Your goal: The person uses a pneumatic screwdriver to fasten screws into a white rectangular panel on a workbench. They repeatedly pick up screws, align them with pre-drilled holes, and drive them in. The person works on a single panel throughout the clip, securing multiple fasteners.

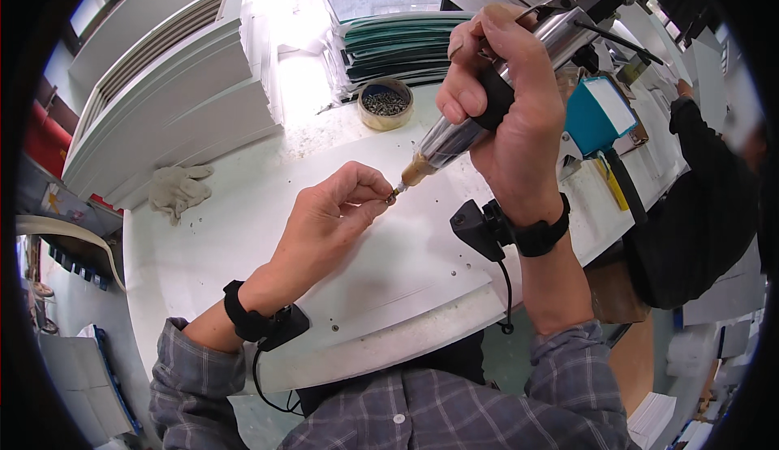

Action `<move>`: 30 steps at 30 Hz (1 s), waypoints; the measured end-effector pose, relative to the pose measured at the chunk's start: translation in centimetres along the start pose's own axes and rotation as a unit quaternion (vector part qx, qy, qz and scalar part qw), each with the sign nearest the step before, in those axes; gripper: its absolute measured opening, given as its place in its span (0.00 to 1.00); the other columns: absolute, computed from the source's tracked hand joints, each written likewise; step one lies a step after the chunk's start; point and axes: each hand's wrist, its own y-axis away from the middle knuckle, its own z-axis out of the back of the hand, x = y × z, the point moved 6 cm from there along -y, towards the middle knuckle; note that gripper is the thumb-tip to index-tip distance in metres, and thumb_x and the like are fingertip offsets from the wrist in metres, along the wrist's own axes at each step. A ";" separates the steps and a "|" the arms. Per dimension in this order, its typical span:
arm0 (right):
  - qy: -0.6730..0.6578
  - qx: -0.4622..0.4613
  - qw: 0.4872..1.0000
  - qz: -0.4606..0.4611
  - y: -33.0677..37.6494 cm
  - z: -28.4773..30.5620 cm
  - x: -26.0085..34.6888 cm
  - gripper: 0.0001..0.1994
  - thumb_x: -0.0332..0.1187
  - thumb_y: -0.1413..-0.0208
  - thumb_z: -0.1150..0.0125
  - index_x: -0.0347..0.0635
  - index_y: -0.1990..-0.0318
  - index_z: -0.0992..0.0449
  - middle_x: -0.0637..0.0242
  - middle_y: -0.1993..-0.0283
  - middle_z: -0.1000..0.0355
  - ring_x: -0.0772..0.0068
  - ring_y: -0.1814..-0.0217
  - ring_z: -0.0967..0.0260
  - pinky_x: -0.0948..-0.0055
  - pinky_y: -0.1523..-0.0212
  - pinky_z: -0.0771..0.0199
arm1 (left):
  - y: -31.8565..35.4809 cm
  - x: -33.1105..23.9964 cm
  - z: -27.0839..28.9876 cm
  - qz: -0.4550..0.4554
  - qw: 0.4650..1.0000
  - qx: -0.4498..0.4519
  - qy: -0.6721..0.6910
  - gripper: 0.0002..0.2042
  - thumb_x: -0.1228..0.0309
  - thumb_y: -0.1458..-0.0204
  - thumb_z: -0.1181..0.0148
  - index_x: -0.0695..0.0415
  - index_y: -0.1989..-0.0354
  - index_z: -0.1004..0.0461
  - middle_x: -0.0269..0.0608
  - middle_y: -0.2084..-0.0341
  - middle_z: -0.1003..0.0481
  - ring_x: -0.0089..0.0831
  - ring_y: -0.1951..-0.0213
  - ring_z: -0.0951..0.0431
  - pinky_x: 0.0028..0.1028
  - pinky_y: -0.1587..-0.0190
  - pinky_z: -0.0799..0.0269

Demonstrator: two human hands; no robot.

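Observation:
My right hand [523, 117] is wrapped round a silver air screwdriver [449, 140], tilted so its tip points down and to the left. Between the thumb and fingertips of my left hand [333, 206] is a small screw [393, 198], partly hidden by the fingers. The driver's tip meets the screw or is very close to it; which, I cannot tell. Both hands are above a flat white panel [398, 259] lying on the table. Beyond the left hand stands a round tub [387, 124] with many small screws in it.
A pale work glove [177, 190] lies on the left of the table. White panels [174, 117] stand stacked behind it; green-edged sheets [398, 48] are piled at the back. To the right are a teal box [596, 117] and a person in dark clothing [698, 215].

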 end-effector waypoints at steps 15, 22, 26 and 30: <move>0.150 0.043 0.986 0.056 -5.0 -0.6 -4.7 0.08 0.33 0.40 0.35 0.40 0.69 0.21 0.70 0.76 0.26 0.85 0.81 0.33 0.79 0.80 0.32 | -8.0 2.3 0.9 -0.033 0.985 -0.004 -0.169 0.14 0.82 0.40 0.47 0.58 0.47 0.32 0.43 0.52 0.19 0.32 0.50 0.19 0.32 0.44 0.27; 0.123 0.034 0.991 0.034 -5.2 0.3 -5.8 0.08 0.32 0.39 0.36 0.40 0.70 0.22 0.70 0.76 0.26 0.85 0.82 0.34 0.79 0.80 0.33 | -8.2 2.8 1.0 -0.022 0.987 0.000 -0.156 0.14 0.83 0.40 0.51 0.58 0.47 0.32 0.45 0.53 0.19 0.31 0.49 0.19 0.31 0.44 0.27; 0.120 0.037 0.992 0.031 -5.3 0.6 -6.2 0.09 0.34 0.39 0.35 0.40 0.70 0.22 0.70 0.76 0.27 0.85 0.82 0.34 0.79 0.80 0.33 | -8.1 2.9 1.0 -0.017 0.991 0.006 -0.133 0.14 0.83 0.39 0.51 0.58 0.47 0.32 0.45 0.53 0.19 0.30 0.49 0.20 0.30 0.43 0.28; 0.125 0.035 0.991 0.021 -5.5 0.8 -6.5 0.09 0.35 0.39 0.35 0.40 0.69 0.22 0.71 0.77 0.28 0.85 0.82 0.34 0.79 0.80 0.33 | -7.9 2.4 1.1 -0.007 0.991 0.017 -0.136 0.14 0.82 0.38 0.53 0.58 0.45 0.33 0.45 0.52 0.19 0.30 0.48 0.21 0.30 0.42 0.29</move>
